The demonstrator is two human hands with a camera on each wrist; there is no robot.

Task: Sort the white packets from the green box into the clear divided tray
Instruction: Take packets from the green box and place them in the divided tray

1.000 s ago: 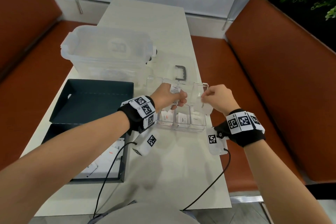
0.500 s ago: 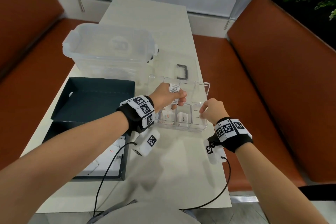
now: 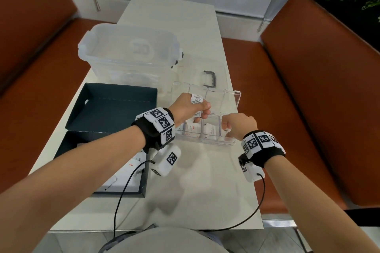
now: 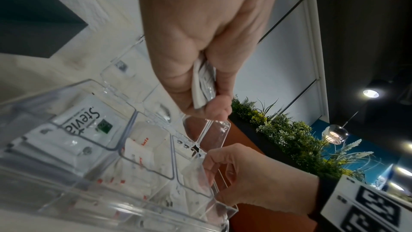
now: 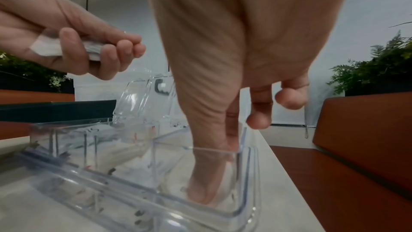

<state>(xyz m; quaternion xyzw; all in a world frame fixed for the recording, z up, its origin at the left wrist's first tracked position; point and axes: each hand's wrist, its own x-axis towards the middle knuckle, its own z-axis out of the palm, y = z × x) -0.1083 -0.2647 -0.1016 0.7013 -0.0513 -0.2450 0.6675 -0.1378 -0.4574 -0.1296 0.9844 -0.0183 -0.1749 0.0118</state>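
White packets (image 3: 196,100) bunched in left hand (image 3: 190,109), fingers curled round them, above clear divided tray (image 3: 236,96). Right hand (image 3: 239,126) w/ thumb + forefinger down in tray's near-right compartment; grip can't tell. Green box (image 3: 111,107) left of tray, on desk (image 3: 197,181).

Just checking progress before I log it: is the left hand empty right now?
No, the left hand grips a small bundle of white packets above the clear divided tray.
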